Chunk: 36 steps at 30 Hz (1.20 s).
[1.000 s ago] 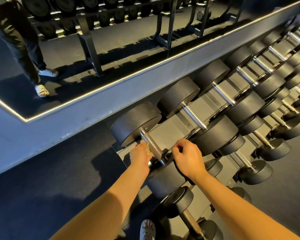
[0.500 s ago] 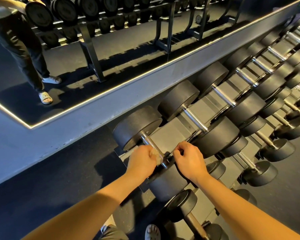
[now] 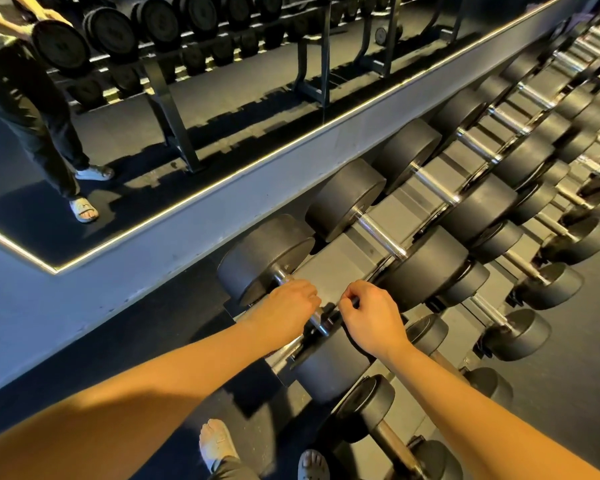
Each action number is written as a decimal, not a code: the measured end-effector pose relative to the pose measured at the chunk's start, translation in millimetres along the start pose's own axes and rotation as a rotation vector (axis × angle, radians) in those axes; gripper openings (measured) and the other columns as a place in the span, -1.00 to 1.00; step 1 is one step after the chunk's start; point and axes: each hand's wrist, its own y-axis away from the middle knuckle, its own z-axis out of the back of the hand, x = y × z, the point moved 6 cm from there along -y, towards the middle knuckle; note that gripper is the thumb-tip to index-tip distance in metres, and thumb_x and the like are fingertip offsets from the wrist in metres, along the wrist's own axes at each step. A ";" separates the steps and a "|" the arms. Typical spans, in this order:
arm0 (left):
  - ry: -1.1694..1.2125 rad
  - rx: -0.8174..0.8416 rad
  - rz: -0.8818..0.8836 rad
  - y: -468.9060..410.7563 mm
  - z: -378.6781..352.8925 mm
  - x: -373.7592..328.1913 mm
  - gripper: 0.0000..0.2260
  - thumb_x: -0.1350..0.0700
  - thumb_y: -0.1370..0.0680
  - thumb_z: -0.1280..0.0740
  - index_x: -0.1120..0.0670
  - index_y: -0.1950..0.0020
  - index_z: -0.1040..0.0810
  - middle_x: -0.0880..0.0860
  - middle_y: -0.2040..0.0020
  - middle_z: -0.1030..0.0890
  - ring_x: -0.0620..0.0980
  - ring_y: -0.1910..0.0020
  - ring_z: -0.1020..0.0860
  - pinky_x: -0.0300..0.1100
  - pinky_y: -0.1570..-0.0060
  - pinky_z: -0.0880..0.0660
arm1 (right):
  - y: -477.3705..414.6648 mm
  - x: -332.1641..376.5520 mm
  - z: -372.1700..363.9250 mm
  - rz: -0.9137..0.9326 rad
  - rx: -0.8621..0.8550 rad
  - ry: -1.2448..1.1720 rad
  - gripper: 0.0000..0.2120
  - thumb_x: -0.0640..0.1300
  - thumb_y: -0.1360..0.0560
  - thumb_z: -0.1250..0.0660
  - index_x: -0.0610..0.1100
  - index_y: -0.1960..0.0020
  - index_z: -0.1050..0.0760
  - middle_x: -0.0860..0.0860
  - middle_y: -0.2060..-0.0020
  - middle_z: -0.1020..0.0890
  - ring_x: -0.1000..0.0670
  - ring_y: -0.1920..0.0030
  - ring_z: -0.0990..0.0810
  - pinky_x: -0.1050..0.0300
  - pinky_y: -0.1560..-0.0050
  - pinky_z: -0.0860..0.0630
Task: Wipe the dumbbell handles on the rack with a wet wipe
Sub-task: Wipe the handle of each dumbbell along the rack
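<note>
Fingers [image 3: 307, 295] of left hand [image 3: 284, 311] clench the dumbbell handle [image 3: 317, 319]; right hand [image 3: 373, 315] curled, hold unclear.

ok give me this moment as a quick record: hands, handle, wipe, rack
setting: dumbbell rack beside a wall mirror
left hand: curled round the handle of the nearest top-row dumbbell
wet wipe: not visible, possibly under the left hand
right hand: fingers curled beside that handle; whether it holds anything is unclear
next handle: bare chrome, no hand on it
</note>
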 end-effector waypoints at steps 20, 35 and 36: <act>-0.925 0.395 -0.237 -21.1 28.7 6.5 -0.88 0.06 -0.60 -0.41 0.07 -0.08 -0.59 0.13 -0.06 -0.64 0.19 -0.25 -0.51 0.23 -0.55 -0.15 | 2.6 2.2 2.3 -0.009 0.000 -0.021 -0.87 -0.13 -0.57 -0.32 -0.05 0.14 -0.58 0.09 0.25 -0.57 0.10 0.25 -0.55 0.31 0.25 -0.41; 0.272 -0.036 -0.177 18.1 -2.8 -18.1 -0.89 0.22 -0.59 -0.33 0.12 -0.05 -0.64 0.06 0.00 -0.66 -0.02 -0.01 -0.60 -0.04 -0.07 -0.58 | 1.8 3.6 2.0 -0.003 -0.011 0.021 -0.83 -0.11 -0.54 -0.29 -0.03 0.22 -0.53 0.07 0.32 -0.54 0.09 0.30 -0.52 0.27 0.29 -0.33; 0.156 -0.036 -0.281 20.8 -4.8 -14.2 -0.85 0.19 -0.59 -0.35 0.10 -0.13 -0.65 0.04 -0.09 -0.66 -0.04 -0.11 -0.59 -0.06 -0.19 -0.56 | 1.9 3.7 2.2 -0.003 -0.005 0.021 -0.83 -0.11 -0.55 -0.29 -0.03 0.21 -0.54 0.07 0.31 -0.54 0.09 0.29 -0.53 0.28 0.29 -0.34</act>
